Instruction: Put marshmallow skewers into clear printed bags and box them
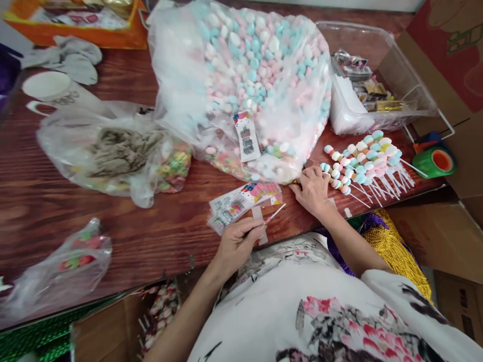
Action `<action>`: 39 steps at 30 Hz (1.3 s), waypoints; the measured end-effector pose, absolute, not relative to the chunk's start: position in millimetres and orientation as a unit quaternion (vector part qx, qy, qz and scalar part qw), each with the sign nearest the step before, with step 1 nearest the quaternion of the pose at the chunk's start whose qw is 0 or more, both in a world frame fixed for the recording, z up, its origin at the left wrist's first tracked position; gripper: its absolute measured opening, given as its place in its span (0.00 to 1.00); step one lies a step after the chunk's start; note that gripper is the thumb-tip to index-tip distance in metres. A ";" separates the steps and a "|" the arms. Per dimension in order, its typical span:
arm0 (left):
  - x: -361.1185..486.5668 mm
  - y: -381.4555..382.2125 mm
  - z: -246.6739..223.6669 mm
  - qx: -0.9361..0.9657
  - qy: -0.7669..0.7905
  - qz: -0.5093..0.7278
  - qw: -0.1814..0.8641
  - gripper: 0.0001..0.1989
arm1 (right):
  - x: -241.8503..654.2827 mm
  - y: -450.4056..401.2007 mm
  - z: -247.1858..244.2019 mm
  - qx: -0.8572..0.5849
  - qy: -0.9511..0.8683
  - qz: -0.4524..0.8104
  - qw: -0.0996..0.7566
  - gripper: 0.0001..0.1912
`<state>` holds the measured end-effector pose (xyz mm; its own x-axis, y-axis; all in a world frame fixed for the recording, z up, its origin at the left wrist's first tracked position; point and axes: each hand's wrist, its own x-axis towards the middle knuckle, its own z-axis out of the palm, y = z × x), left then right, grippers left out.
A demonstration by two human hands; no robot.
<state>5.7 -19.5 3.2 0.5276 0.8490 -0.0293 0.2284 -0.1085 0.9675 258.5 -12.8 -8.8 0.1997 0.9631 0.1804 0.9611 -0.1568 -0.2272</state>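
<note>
Near the table's front edge, my left hand [241,241] is closed on a thin white stick [275,213], pinched between thumb and fingers. Just beyond it lie printed clear packets [236,205] in an overlapping pile. My right hand [312,188] rests at the bottom edge of the big bag of pastel candies [260,65], fingers bent down over something small and gold that is mostly hidden. To its right lie several candy skewers [366,158] with white sticks. A single printed packet [247,137] sits on the big bag.
On the left are a clear bag with a grey-brown cloth [123,151], a white mug [56,90], a small bag [85,256] and an orange box [132,30]. At right stand a clear bin [411,75] and green tape [424,163]. An open carton [109,327] is below the front edge.
</note>
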 end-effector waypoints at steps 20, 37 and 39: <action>23.3 -11.9 -1.3 0.567 0.413 0.334 0.630 0.09 | 203.9 -51.2 36.6 -0.493 -0.750 0.202 0.393 0.17; 10.6 -16.8 9.6 0.518 0.445 0.349 0.642 0.12 | 180.6 -43.8 13.5 -0.497 -0.737 0.268 0.372 0.16; 11.3 -16.1 9.5 0.527 0.449 0.360 0.626 0.12 | 180.8 -49.6 11.8 -0.518 -0.695 0.270 0.420 0.16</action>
